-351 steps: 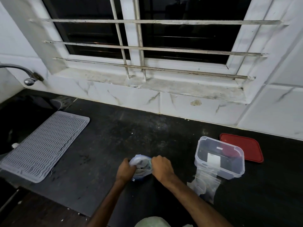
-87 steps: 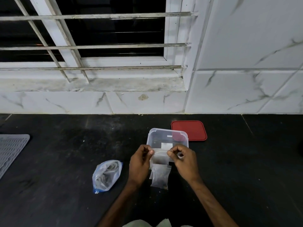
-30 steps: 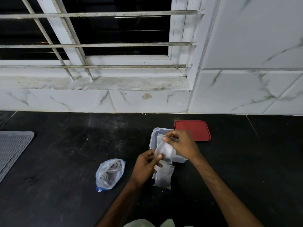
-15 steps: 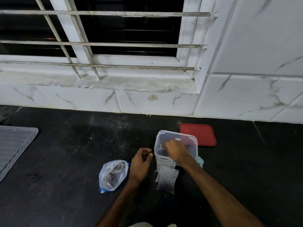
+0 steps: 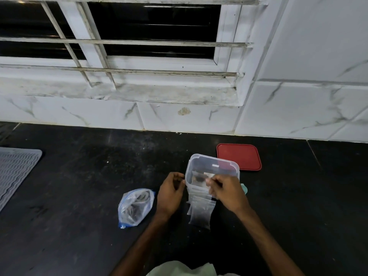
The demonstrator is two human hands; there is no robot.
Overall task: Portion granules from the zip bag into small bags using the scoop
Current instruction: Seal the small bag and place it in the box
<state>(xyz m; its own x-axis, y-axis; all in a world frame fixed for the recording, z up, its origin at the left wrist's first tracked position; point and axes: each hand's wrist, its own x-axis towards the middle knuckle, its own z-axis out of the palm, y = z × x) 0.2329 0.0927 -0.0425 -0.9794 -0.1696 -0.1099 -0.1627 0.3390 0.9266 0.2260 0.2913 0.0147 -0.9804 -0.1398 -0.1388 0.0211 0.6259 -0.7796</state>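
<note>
I am reaching my right hand (image 5: pixel 227 193) over the clear tub (image 5: pixel 212 170), grip pinched on something I cannot make out. My left hand (image 5: pixel 170 193) is curling empty. One filled small bag (image 5: pixel 201 213) is lying on the counter (image 5: pixel 79 186); the zip bag (image 5: pixel 135 207) is waiting beside it, so most portioning is probably left.

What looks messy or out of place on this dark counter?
Little stands out. The clear zip bag with a blue edge lies slumped on its side. A brownish chip mars the white marble wall tile. No granules visibly spilled on the black stone counter.
</note>
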